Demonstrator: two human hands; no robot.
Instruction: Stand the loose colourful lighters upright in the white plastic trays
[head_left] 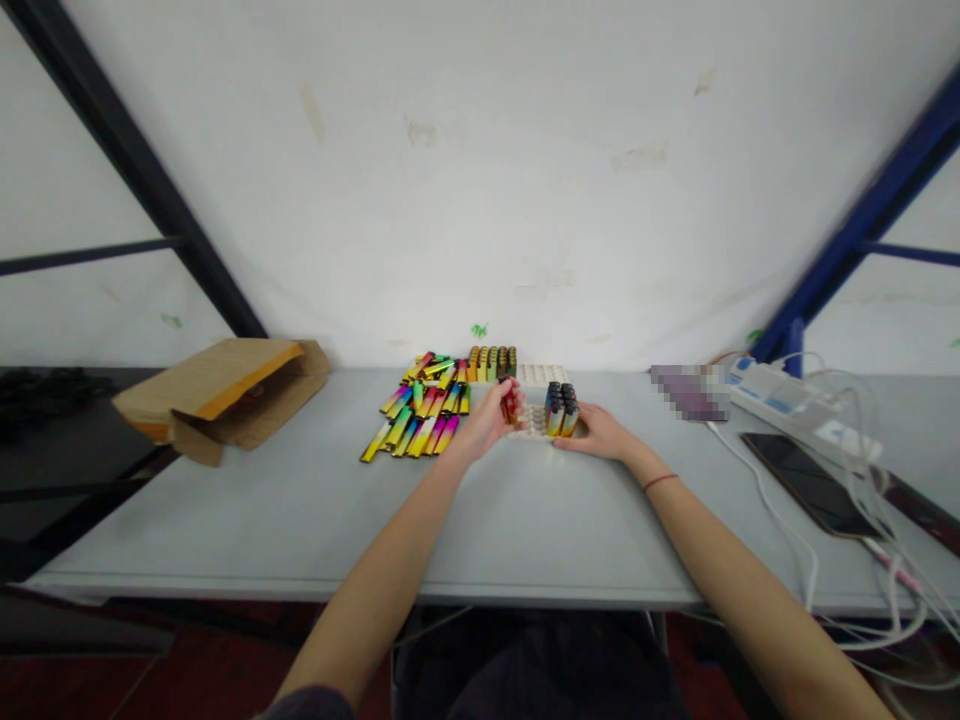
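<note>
My left hand (493, 418) is closed around a red lighter (511, 405), holding it above the left part of a white pitted tray (534, 422). At the tray's right end, several lighters (561, 412) with black tops and rainbow-to-yellow bodies stand upright in rows. My right hand (596, 432) grips that end of the tray, its thumb along the front edge and its fingers beside the lighters. Left of my left hand lies a pile of shiny multicoloured metallic lighter sleeves (424, 405). My fingers partly hide the red lighter.
Behind, a second white tray (546, 375) holds upright gold sleeves (491, 364) at its left. An open brown paper bag (217, 385) lies at the left. A power strip (802, 410), white cables (757, 480), a black phone (810, 483) and a blurred purple object (690, 392) lie at the right.
</note>
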